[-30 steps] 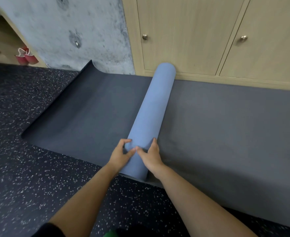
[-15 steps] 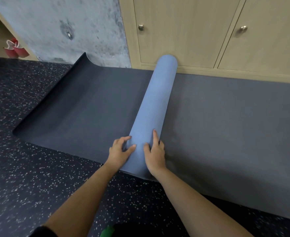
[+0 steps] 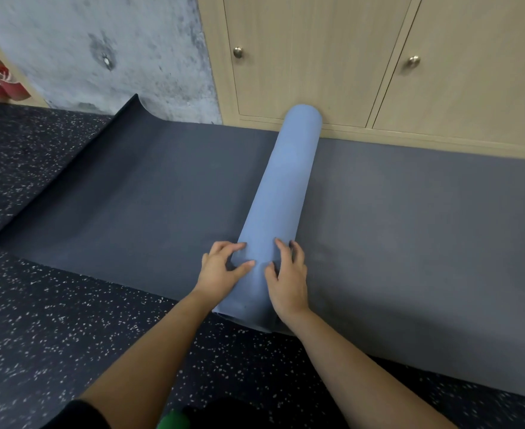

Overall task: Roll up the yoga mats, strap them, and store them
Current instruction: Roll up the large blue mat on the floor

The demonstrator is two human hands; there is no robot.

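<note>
Dark speckled rubber flooring [image 3: 69,335] fills the foreground. Just beyond it, both hands work the near end of a pale blue rolled yoga mat [image 3: 281,193]. The left hand [image 3: 221,270] cups the roll's left flank, fingers curled against it and thumb laid over the top. The right hand [image 3: 287,280] lies on the right flank with its fingers fairly straight, pressing down. This two-sided hold at one end looks meant to keep the layers tight and the edge square.

The roll lies across a flat dark grey mat [image 3: 131,205], probably its own unrolled length, though the join is hidden. No strap is visible, so rolling looks unfinished. The roll's far end sits at the foot of a light wooden cabinet [image 3: 301,57] with round metal knobs [image 3: 238,52], which probably helps line it up. A grey concrete wall [image 3: 131,41] stands to the left.
</note>
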